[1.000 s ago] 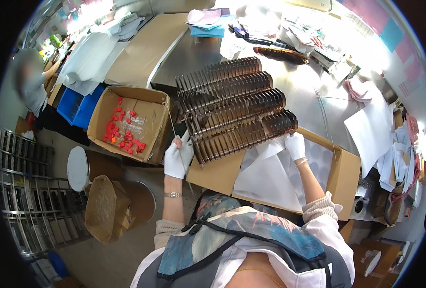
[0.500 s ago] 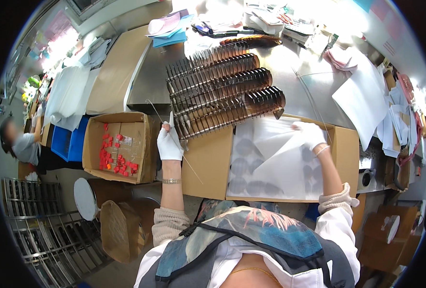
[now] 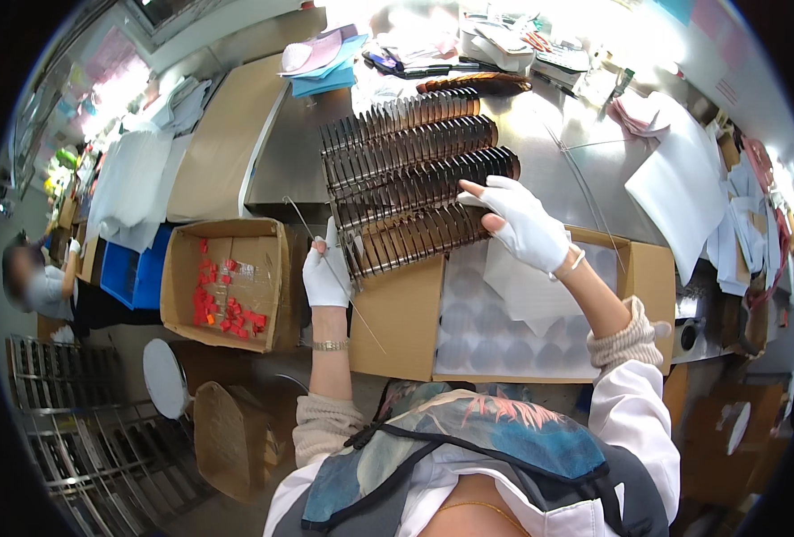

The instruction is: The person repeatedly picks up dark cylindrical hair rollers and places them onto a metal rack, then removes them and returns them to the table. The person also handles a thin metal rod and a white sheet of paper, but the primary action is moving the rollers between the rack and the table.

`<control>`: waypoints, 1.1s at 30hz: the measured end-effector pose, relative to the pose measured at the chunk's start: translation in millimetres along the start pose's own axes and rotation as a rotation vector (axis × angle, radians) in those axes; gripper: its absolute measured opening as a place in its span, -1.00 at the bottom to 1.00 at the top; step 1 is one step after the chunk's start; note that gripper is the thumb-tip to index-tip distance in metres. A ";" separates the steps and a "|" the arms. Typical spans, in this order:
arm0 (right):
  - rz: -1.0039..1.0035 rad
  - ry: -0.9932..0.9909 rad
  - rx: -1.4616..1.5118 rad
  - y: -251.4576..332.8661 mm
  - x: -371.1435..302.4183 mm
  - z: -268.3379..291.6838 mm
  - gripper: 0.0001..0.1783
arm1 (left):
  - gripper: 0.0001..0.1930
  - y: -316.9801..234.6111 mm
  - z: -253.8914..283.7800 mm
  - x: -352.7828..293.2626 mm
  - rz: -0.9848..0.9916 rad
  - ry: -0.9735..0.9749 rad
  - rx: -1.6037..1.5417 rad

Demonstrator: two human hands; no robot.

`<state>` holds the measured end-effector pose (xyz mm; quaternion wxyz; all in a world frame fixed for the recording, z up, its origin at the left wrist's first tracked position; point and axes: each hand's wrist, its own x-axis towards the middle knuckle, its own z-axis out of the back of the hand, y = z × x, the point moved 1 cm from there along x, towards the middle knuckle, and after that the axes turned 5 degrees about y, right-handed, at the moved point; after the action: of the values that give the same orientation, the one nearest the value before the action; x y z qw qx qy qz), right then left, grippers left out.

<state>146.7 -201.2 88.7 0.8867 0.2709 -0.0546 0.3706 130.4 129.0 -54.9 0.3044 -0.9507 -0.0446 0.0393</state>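
Observation:
A metal rack slants over the steel bench, with rows of thin, dark brown, see-through curved pieces standing close together. My left hand, in a white fingertip-less glove, is closed on the rack's left end. A thin hooked wire runs past that hand; whether the fingers also hold it I cannot tell. My gloved right hand pinches the right end of the nearest row between thumb and fingers. Below it, a cardboard box holds round shapes under a translucent sheet, partly folded.
Left of me stands an open carton with small red blocks, beside a blue bin. White sheets hang over the bench at right. Coloured cloths and tools lie at the back. Another person works far left.
My right hand has left the translucent sheet in the box and moved up and left to the nearest row of brown pieces. The sheet now lies flatter. My left hand stays at the rack.

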 end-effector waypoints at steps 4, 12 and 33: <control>-0.007 0.051 -0.105 10.7 -35.1 -6.5 -0.44 | -0.81 -1.1 11.2 -3.8 0.064 -0.094 0.013; -0.202 0.139 -0.371 -1.6 -137.9 -48.8 -0.69 | -0.78 -0.3 -4.8 -6.5 0.123 -0.241 0.054; -0.545 -0.310 -0.327 -101.5 -84.9 -90.6 -0.83 | -0.85 -14.4 -18.1 -1.5 0.113 -0.217 -0.148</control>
<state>145.9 -266.1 -58.0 0.9659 0.1830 -0.1728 0.0610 129.8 130.2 -31.8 0.2243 -0.9616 -0.0264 0.1558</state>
